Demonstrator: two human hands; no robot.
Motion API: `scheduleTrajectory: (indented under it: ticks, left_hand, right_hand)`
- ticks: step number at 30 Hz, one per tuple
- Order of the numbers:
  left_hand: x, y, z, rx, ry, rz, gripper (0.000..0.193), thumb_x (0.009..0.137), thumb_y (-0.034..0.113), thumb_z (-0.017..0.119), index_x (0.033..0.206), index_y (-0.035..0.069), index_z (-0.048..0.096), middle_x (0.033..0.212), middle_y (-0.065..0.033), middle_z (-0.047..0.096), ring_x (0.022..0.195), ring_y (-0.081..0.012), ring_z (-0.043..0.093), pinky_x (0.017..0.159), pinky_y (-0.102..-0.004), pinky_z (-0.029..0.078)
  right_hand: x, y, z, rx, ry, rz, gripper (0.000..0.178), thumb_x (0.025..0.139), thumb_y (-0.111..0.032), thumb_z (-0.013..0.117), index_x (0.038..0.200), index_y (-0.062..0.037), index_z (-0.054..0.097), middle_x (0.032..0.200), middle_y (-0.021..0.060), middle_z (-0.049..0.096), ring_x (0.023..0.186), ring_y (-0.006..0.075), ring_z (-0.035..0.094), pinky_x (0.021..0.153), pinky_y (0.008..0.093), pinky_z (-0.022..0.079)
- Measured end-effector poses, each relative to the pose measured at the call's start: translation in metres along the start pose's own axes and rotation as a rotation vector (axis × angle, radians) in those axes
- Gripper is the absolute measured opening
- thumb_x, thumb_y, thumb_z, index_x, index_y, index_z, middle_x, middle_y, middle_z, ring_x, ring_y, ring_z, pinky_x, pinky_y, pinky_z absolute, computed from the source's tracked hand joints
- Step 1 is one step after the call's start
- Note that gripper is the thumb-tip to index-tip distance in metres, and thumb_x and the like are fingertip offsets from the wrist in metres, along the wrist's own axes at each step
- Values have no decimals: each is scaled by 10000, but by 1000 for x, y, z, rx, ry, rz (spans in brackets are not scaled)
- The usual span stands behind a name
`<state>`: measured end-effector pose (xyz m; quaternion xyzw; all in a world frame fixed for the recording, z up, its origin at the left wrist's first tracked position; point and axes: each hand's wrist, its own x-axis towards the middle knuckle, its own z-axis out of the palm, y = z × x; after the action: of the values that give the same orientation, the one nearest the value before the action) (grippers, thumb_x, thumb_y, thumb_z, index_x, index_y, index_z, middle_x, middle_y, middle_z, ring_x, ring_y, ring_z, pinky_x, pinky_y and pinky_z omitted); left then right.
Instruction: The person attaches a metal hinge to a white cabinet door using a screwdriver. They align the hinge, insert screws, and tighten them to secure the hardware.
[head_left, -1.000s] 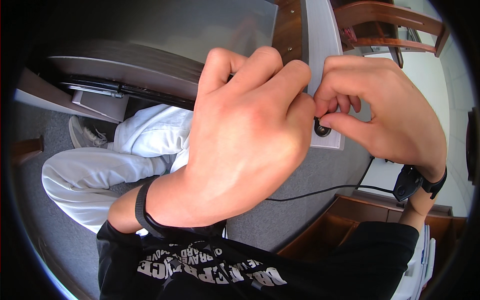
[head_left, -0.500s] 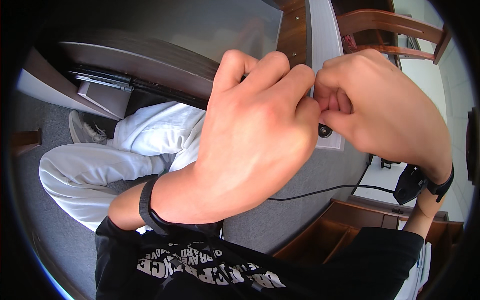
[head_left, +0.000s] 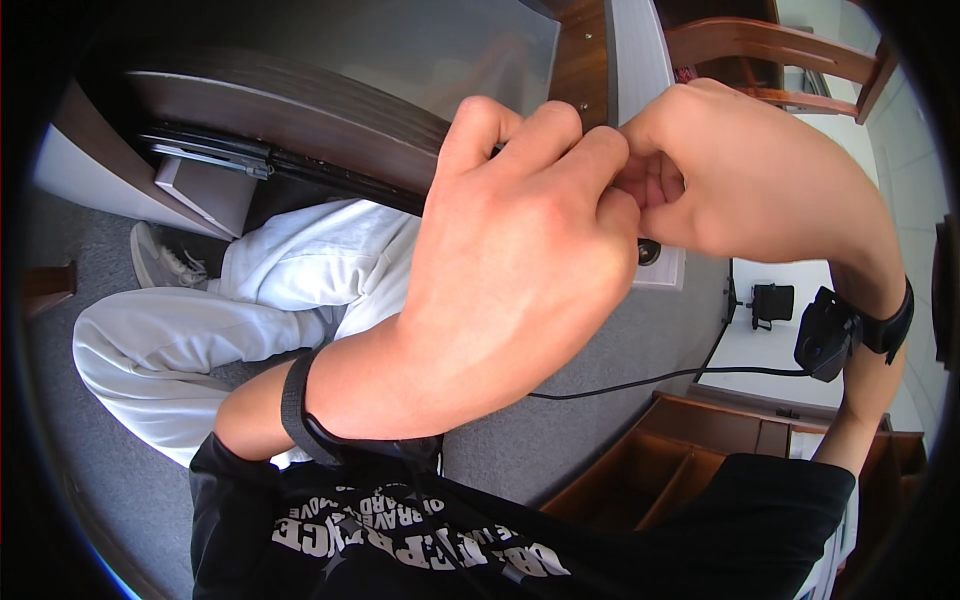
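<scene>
Close before us, our left hand (head_left: 515, 250) and right hand (head_left: 745, 165) curled their fingers together; we couldn't tell what they gripped. Just beyond, the dark round fitting (head_left: 648, 253) sat on the pale panel (head_left: 640, 60), whether fully fastened or not we couldn't see.

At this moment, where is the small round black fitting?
In the head view, the fitting is right of centre, near the lower end of the pale panel, just below the right hand's curled fingers.
</scene>
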<state>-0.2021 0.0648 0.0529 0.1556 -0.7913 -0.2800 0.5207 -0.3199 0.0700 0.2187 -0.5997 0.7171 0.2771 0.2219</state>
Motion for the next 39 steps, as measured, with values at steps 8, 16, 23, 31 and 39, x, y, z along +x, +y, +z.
scheduleTrajectory:
  ticks: [8,16,23,31,39]
  left_hand:
    - [1,0,5,-20,42,1,84,708,67,724,785,99,717,844,45,608,790,-166,552,760,-332,358]
    - [1,-2,6,-15,21,19,83,717,54,727,780,108,719,829,44,602,791,-174,558,772,-336,364]
    - [5,0,0,-33,-9,9,97,726,28,708,792,97,722,844,37,618,802,-178,550,775,-336,354]
    - [5,-1,1,-45,-12,5,117,747,36,768,849,91,753,836,27,604,795,-184,552,765,-352,348]
    - [7,-3,0,-47,-46,15,123,765,41,794,871,89,758,839,23,601,791,-192,555,767,-361,351]
  right_hand:
    - [7,-15,-11,-50,-122,102,124,687,-45,688,697,67,635,578,207,573,501,320,564,514,407,455]
    - [12,-19,-17,-203,-210,128,156,642,-78,679,644,65,617,532,203,525,476,339,532,484,437,427]
    - [19,-5,-14,-181,-284,15,142,707,-83,678,706,59,672,636,214,633,620,356,642,564,463,499]
    - [12,12,-9,-7,-215,-31,205,766,-125,672,855,42,752,693,163,686,622,283,643,594,420,518]
    - [6,11,-16,74,-203,3,234,803,-175,703,917,17,772,749,143,718,665,248,668,621,405,523]
